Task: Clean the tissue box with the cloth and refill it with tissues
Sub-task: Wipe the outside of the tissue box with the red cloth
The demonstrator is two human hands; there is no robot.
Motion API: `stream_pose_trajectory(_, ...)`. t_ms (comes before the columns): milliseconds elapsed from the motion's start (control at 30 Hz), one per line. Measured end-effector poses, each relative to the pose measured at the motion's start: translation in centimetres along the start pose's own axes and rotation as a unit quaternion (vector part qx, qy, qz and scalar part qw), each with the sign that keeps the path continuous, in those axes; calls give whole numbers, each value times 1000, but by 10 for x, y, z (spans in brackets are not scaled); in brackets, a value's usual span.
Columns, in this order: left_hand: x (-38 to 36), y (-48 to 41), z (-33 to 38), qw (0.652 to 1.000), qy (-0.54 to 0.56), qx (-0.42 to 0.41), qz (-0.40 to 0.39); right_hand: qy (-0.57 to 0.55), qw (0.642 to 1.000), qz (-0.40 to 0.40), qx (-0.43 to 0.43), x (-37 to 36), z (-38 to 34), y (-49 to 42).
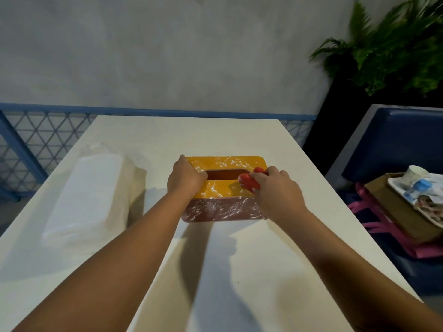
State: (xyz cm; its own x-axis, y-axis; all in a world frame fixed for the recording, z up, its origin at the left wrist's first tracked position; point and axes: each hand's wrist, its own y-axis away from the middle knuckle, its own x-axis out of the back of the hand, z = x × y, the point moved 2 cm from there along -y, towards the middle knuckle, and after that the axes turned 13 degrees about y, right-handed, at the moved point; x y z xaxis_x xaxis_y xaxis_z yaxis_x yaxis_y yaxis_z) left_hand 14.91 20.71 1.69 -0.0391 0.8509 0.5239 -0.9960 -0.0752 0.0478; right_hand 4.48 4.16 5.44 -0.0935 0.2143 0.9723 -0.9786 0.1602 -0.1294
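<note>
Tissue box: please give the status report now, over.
Left hand grips tissue box, left end. Right hand holds red cloth on its top, beside slot. Tissue pack lies at left; nothing blocks.

The tissue box (223,195) at centre frame is looking like hard, glossy plastic, with white marbled flecks showing on its orange top and red-brown side. The red cloth (249,182) on it is showing as soft, matt fabric. At left, the pack of tissues (88,195) is lying as white paper under thin, clear film. The table (239,259) is appearing smooth, matt white. The wall (167,56) along the top is looking like rough grey plaster, and the blue seat (395,140) at right is giving off a leather-like sheen.
</note>
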Motion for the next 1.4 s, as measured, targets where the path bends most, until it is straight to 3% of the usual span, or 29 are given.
stream_pose_trajectory(167, -1, 0, -1, 1000, -6, 2, 4, -8, 998, -12, -68, 1, 0, -16)
stream_pose_trajectory(400, -1, -1, 0, 1000, -11, 0, -5, -32, 999, 13, -1, -2, -13, 9)
stream_pose_trajectory(633, 0, 1, 1, 1000, -11, 2, -6, -53, 994, -17, -98, 2, -5, -7)
stream_pose_trajectory(833, -1, 3, 3, 1000, -2, 6, -3, -71, 997, 2, -18, 2, -28, 8)
stream_pose_trajectory(1067, -1, 2, 1, 1000, -5, 2, -4, -25, 996, -8, -81, 6, -9, 0)
stream_pose_trajectory(1267, -1, 2, 1, 1000, -13, -3, 2, -52, 998, 17, 13, 6, -39, 11)
stream_pose_trajectory(1400, -1, 0, 0, 1000, -20, -9, -1, -34, 999, -4, -7, 6, -10, 16)
